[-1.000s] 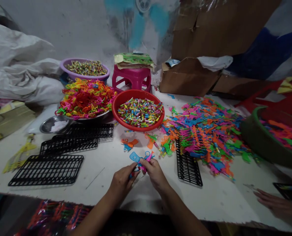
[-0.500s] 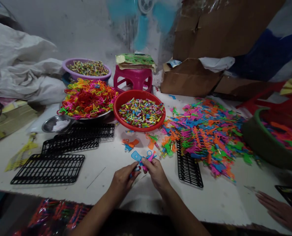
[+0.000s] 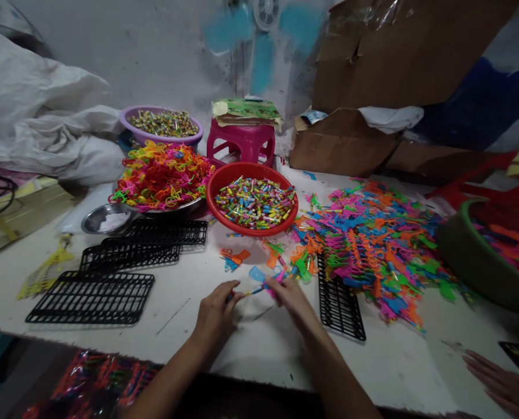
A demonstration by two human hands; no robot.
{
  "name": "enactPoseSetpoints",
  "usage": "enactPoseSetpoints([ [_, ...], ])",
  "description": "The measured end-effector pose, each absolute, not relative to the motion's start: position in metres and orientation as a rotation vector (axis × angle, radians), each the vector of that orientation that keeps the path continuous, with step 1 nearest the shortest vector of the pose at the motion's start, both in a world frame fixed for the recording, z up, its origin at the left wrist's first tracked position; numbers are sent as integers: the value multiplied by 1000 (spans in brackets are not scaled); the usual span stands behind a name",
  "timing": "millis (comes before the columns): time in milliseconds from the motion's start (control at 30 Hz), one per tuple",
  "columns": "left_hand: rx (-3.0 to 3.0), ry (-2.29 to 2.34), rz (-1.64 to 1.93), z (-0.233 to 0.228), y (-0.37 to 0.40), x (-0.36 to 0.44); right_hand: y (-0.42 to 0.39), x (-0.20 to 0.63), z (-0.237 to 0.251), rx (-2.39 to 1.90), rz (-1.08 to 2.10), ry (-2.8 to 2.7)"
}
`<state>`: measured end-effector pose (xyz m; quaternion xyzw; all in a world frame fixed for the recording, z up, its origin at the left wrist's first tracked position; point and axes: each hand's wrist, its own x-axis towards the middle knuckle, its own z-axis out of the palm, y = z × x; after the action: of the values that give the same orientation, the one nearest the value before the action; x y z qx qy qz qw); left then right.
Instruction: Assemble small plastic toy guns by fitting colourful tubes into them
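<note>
My left hand [image 3: 216,311] and my right hand [image 3: 295,301] meet over the white table [image 3: 263,343], both pinching a small plastic toy piece [image 3: 259,284] with blue and pink parts. The left fingers hold its near end and the right fingers hold its far end. Just beyond lie a few loose orange, blue and green toy pieces [image 3: 235,258]. A red bowl [image 3: 251,199] of small coloured sticks stands behind them. A big heap of coloured plastic toys [image 3: 368,244] spreads to the right, partly over a black plastic grid [image 3: 340,304].
Black grid trays [image 3: 94,297] lie at left, with a metal dish [image 3: 105,219], a pan of coloured rings [image 3: 163,174], a purple bowl [image 3: 163,125] and a pink stool [image 3: 240,145] behind. Cardboard boxes [image 3: 342,139] stand at back. A green basin [image 3: 486,250] sits right; another person's hand [image 3: 499,384] rests bottom right.
My right hand has moved a little right and forward, drawing the toy piece out between both hands. The view has shifted slightly, and the other person's hand has slid lower right.
</note>
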<state>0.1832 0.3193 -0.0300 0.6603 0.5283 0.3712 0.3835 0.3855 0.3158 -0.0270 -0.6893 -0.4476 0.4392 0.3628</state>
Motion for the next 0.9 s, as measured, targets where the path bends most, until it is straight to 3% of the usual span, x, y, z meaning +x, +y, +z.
enactPoseSetpoints([
  [100, 1428, 1439, 869, -40, 333, 168, 328, 419, -25, -2158, 401, -1151],
  [167, 1139, 1395, 836, -52, 337, 164, 340, 417, -27, -2145, 152, -1306],
  [267, 885, 1263, 813, -68, 337, 171, 368, 378, -35, -1819, 318, -1815],
  [367, 837, 1214, 848, -71, 337, 176, 397, 335, -48, -1697, 495, -1944],
  [567, 711, 1181, 875, -58, 338, 151, 391, 316, -63, -1695, 699, -1816],
  [733, 635, 1052, 925, -41, 334, 169, 345, 311, -57, -1350, 1059, -1253],
  [900, 771, 1008, 855, -26, 333, 188, 330, 314, -44, -1227, 1102, -1054],
])
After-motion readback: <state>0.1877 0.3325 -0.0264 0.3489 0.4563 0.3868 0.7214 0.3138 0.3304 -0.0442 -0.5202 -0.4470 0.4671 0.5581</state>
